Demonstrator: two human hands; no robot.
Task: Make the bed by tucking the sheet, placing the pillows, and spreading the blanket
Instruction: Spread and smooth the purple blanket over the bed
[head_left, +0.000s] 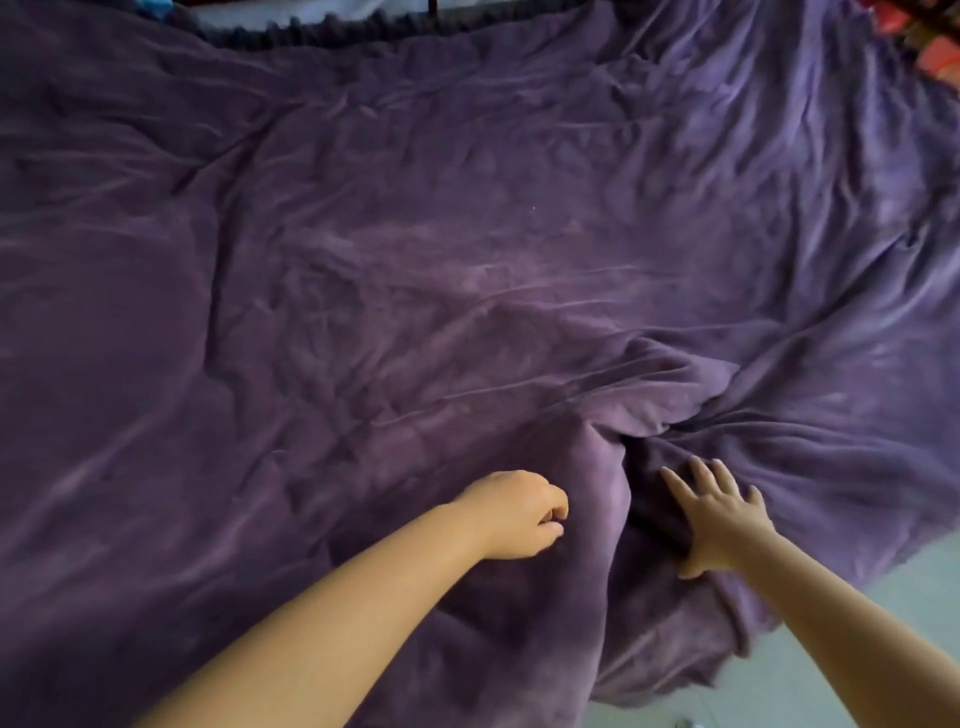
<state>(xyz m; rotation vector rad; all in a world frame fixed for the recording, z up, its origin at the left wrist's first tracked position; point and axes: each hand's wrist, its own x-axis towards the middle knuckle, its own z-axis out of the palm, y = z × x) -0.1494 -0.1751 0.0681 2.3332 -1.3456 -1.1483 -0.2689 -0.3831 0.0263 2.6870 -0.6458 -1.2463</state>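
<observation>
Both grips are on a purple blanket (467, 234) that covers nearly the whole view. On the left hand (511, 514) the fingers are curled in, and it appears to pinch a bit of the cloth at its fingertips. On the right hand (719, 519) the grip is wide, fingers straight and spread, palm pressing flat on the cloth. Between the two hands a thick fold (623, 457) stands up, with creases fanning out from it toward the right.

The blanket lies spread over the bed, its far edge reaching a dark frilled trim (322, 31) at the top of the view. Its near right corner hangs over the bed's side toward a pale floor (857, 639). Shallow wrinkles run across most of the surface.

No pillows and no sheet can be seen; whether they lie under the blanket cannot be told. A patch of red and orange cloth (935, 62) shows at the top right corner.

Judging by this, the spreading of the blanket is well along. What seems left is to flatten the bunched fold between the hands, smooth the wrinkles, and square the hanging edge. The tucking and pillow steps cannot be checked from this view.
</observation>
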